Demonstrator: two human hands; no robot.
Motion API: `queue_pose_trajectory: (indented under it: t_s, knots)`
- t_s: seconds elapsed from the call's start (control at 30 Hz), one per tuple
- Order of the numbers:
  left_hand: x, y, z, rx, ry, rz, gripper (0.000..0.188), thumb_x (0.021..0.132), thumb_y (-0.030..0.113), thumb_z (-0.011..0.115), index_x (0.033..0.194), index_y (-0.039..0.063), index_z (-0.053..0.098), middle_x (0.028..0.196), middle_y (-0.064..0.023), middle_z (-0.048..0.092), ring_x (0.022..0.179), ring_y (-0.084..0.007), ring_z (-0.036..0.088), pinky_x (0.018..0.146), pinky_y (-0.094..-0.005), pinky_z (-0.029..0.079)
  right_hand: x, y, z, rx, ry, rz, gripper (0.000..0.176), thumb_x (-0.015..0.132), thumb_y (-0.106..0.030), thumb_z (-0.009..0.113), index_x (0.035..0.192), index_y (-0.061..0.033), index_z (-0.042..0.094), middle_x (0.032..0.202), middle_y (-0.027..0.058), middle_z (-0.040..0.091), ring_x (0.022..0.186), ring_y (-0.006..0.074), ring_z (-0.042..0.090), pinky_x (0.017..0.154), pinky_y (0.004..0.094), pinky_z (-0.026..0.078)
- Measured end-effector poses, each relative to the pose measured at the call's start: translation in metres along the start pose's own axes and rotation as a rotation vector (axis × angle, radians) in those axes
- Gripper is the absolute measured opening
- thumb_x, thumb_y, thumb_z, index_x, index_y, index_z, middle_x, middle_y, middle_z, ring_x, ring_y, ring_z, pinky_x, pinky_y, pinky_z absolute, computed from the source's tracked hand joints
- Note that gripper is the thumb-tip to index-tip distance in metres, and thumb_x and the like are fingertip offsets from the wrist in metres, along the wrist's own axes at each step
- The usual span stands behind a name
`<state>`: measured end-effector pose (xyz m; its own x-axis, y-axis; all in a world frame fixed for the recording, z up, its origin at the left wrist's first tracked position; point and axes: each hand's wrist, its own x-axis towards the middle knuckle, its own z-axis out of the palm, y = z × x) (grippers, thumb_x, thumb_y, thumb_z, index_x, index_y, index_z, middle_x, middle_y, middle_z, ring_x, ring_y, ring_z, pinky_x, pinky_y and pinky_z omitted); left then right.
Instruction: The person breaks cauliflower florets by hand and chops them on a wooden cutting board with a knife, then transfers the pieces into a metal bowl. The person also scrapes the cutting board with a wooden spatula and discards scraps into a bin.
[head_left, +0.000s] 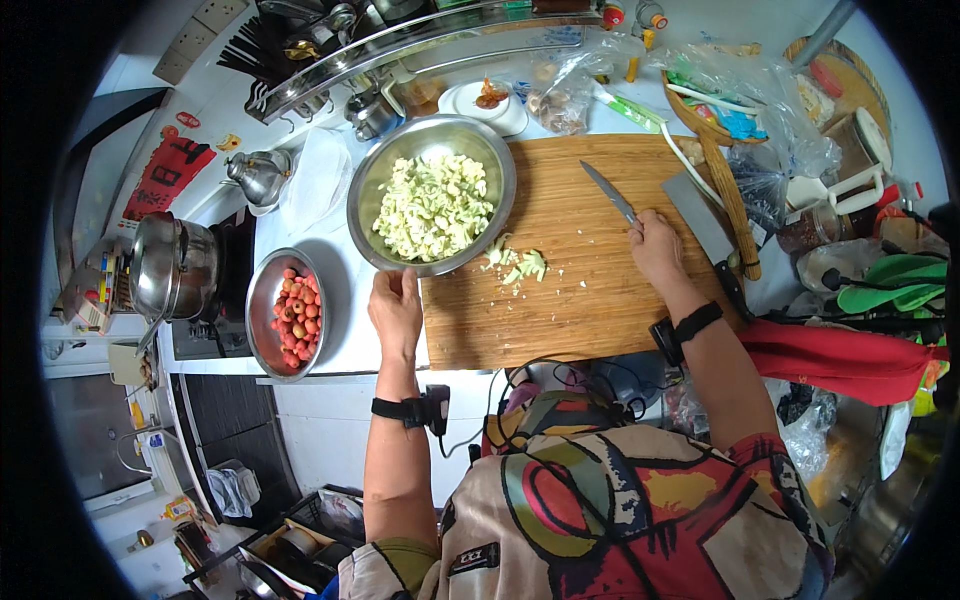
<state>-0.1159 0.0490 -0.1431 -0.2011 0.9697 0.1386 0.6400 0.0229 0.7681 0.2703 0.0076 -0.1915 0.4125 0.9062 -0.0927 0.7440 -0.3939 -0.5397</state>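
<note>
My left hand (395, 311) grips the near rim of a large stainless steel bowl (504, 196), which holds chopped pale green cauliflower (435, 210). The bowl partly overlaps the left edge of a bamboo cutting board (480, 326). In my right hand (657, 247) is the handle of a small knife (606, 187), its blade pointing away from me over the board. A few cut florets (529, 266) and small crumbs lie on the board between the bowl and my right hand.
A steel bowl of small red fruit (298, 311) stands at left, beside a lidded pot (176, 266) on the stove. A cleaver (697, 217) and a ridged wooden stick (727, 199) lie along the board's right side. Bags and jars crowd the right; a utensil rack (427, 37) hangs behind.
</note>
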Motion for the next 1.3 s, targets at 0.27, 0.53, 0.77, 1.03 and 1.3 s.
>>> queue_pose_trajectory:
  t_s: [0.27, 0.53, 0.77, 1.03, 1.3]
  knots:
    - [0.015, -0.021, 0.018, -0.533, -0.159, -0.211, 0.010, 0.093, 0.005, 0.059, 0.092, -0.003, 0.053, 0.083, -0.0084, 0.061, 0.068, -0.0146, 0.064, 0.067, -0.0274, 0.056, -0.003, -0.026, 0.004, -0.331, 0.144, -0.332, 0.024, 0.086, -0.020, 0.065, 0.103, -0.0033, 0.059, 0.102, 0.0143, 0.057, 0.103, 0.0326, 0.053, 0.081, 0.0464, 0.046]
    - [-0.052, -0.004, 0.035, -0.585, -0.337, -0.221, 0.004, 0.094, 0.001, 0.057, 0.091, 0.000, 0.054, 0.083, -0.0064, 0.062, 0.071, -0.0130, 0.063, 0.068, -0.0249, 0.053, -0.044, -0.124, 0.051, -0.219, -0.294, -0.670, 0.064, 0.083, -0.022, 0.070, 0.141, -0.0170, 0.043, 0.139, 0.0166, 0.040, 0.120, 0.0354, 0.047, 0.093, 0.0460, 0.047]
    - [-0.085, -0.011, 0.032, -0.691, -0.483, -0.412, 0.006, 0.096, 0.007, 0.056, 0.094, 0.001, 0.055, 0.087, -0.0105, 0.065, 0.072, -0.0168, 0.065, 0.068, -0.0268, 0.054, -0.031, -0.144, 0.063, -0.242, -0.510, -0.579, 0.053, 0.080, -0.015, 0.072, 0.130, -0.0169, 0.054, 0.124, 0.0142, 0.048, 0.119, 0.0324, 0.048, 0.090, 0.0427, 0.049]
    - [-0.083, -0.005, 0.037, -1.084, -0.452, -0.731, 0.010, 0.096, 0.012, 0.056, 0.096, 0.002, 0.056, 0.088, -0.0128, 0.066, 0.070, -0.0195, 0.065, 0.069, -0.0332, 0.057, -0.035, -0.117, 0.076, -0.085, -0.321, -0.684, 0.036, 0.074, -0.010, 0.073, 0.108, -0.0102, 0.061, 0.104, 0.0119, 0.055, 0.105, 0.0319, 0.055, 0.084, 0.0430, 0.049]
    - [-0.082, 0.004, 0.061, -1.243, -0.453, -0.830, 0.025, 0.099, 0.024, 0.054, 0.110, 0.001, 0.056, 0.097, -0.0151, 0.064, 0.087, -0.0240, 0.065, 0.081, -0.0376, 0.057, -0.051, -0.112, 0.064, 0.315, -0.260, -0.581, 0.024, 0.076, -0.004, 0.070, 0.099, -0.0051, 0.062, 0.092, 0.0144, 0.060, 0.084, 0.0330, 0.061, 0.072, 0.0385, 0.051]
